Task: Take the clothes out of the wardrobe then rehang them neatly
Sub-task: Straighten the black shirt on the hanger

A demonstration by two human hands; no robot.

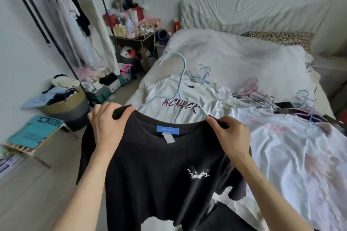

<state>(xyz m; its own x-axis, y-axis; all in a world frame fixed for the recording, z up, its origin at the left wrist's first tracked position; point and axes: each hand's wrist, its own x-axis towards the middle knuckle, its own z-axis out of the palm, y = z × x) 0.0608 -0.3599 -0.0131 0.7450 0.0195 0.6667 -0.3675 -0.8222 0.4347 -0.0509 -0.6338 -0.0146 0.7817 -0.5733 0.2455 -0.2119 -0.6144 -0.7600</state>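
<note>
Black T-shirt [155, 170] hangs nearest me, held up before the bed [234, 56]; my left hand [108, 124] has its fingers clamped on one shoulder, my right hand [231, 133] pinches the other. A pale blue hanger [181, 78] rises just behind its collar, over the white T-shirt [178, 95]. I'd say seat both hanger arms evenly inside the shoulders, collar centred, before carrying it to the rack [37, 17]

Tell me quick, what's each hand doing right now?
Left hand: closed, gripping one shoulder of the black T-shirt.
Right hand: closed, gripping its other shoulder.
</note>
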